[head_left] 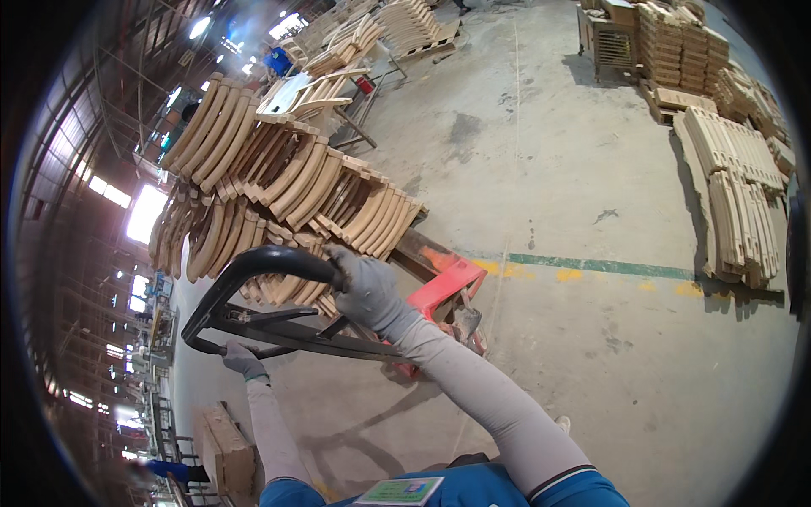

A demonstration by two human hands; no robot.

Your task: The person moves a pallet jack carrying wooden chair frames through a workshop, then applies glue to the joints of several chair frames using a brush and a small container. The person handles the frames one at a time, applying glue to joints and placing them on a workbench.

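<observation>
Both my hands wear grey gloves and hold the black loop handle (221, 291) of a pallet jack. My right hand (370, 289) is closed round the thick upper end of the loop. Lower and farther left, my left hand (243, 360) is wrapped round the thinner bar. The handle's shaft runs right to the jack's red body (448, 286). Beyond the handle, curved wooden pieces (300, 182) are stacked in several rows, seemingly on the jack's load. The handle hides part of the lower stack.
More wooden parts (733, 198) stand in stacks along the right, with a metal-framed cart (612, 42) behind. Grey concrete floor (583, 338) carries a green painted line (600, 265). A wooden block-like stack (228, 456) sits at lower left, near a person in blue (173, 470).
</observation>
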